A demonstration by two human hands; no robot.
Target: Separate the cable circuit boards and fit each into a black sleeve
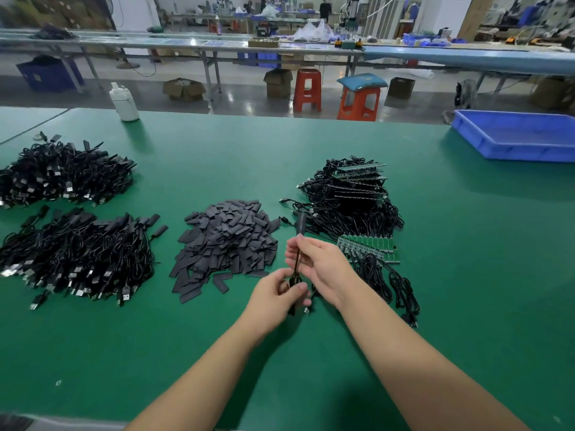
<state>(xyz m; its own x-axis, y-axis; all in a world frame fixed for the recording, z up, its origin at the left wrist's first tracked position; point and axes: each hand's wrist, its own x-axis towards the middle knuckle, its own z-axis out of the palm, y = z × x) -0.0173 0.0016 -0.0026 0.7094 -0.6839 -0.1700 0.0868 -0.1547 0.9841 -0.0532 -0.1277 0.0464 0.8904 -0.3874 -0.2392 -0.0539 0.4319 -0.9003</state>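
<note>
— Where's the cable (295, 265)?

— In both my hands: left hand (281, 292) pinches its low end, right hand (317, 262) pinches it higher. It runs six to twelve, sleeve (301, 223) on top.

— Next?

— Probably the pile (74, 247) at nine; left's nearer.

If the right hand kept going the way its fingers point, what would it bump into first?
The right hand points up and to the left, gripping a black cable with a sleeve at its tip. Going straight on, it would probably meet the pile of black sleeves first, though depth is hard to judge.
</note>
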